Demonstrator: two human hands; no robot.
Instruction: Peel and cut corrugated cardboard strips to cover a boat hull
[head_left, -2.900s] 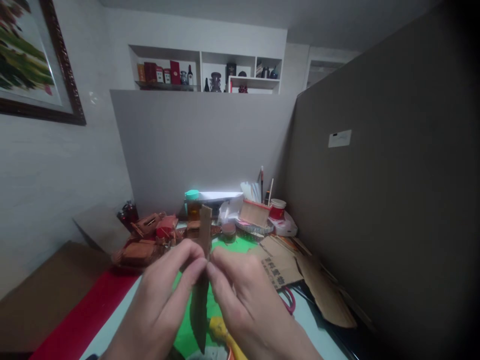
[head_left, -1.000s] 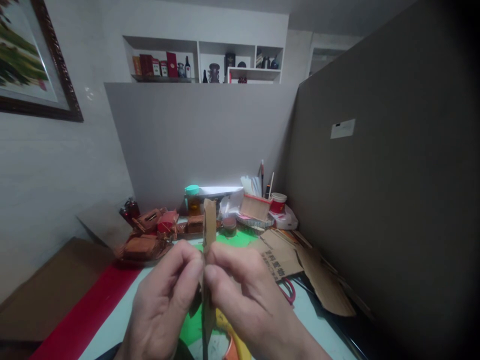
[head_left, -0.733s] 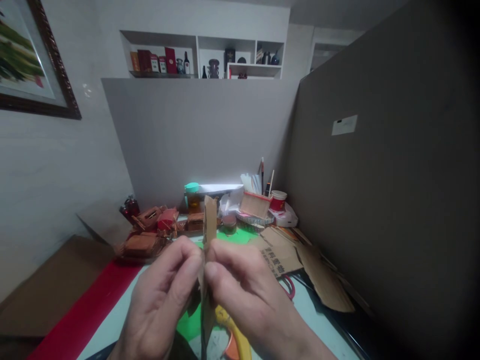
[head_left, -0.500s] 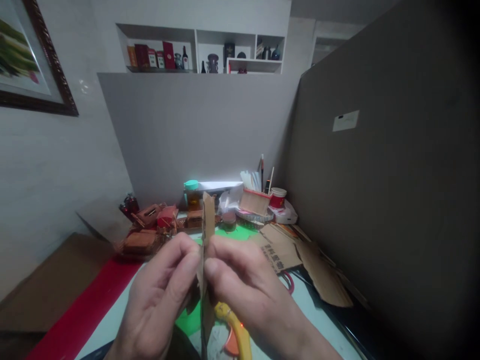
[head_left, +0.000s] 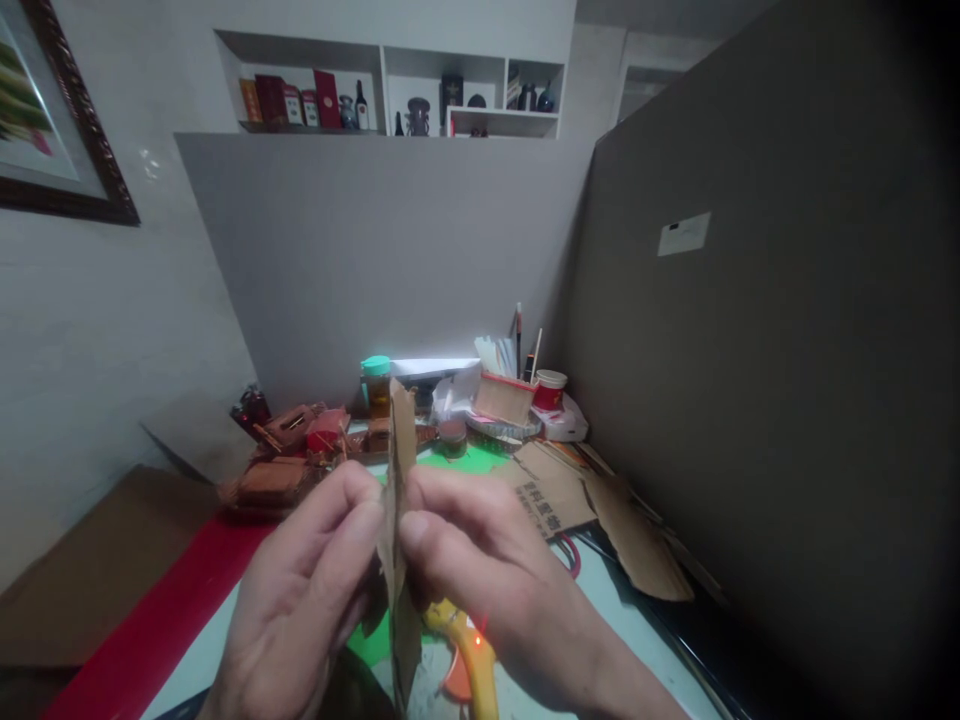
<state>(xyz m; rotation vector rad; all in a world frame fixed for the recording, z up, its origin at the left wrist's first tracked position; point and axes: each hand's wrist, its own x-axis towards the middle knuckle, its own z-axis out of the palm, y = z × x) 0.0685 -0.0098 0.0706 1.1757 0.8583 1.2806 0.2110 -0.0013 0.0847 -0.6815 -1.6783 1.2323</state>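
Upright between both hands stands a narrow piece of cardboard [head_left: 403,430], seen nearly edge-on, its edge ragged. My left hand [head_left: 307,590] pinches it from the left with thumb and bent forefinger. From the other side my right hand [head_left: 480,560] grips it the same way, fingertips close to the left ones. Below the right hand lies a yellow glue gun [head_left: 480,665] with an orange trigger and a small red light, partly covered by the hand. A green mat [head_left: 472,460] shows beneath on the table.
Small brown model pieces [head_left: 274,480] sit at the left beside a red strip [head_left: 165,610]. Cut cardboard sheets [head_left: 551,495] and red-handled scissors [head_left: 571,555] lie right. A jar with a teal lid [head_left: 376,385], a brush holder [head_left: 506,398] and a red cup [head_left: 550,390] stand behind.
The whole scene has shifted slightly left and up in the view. The cardboard has turned a little, showing more of its face. Both hands keep their pinch on it.
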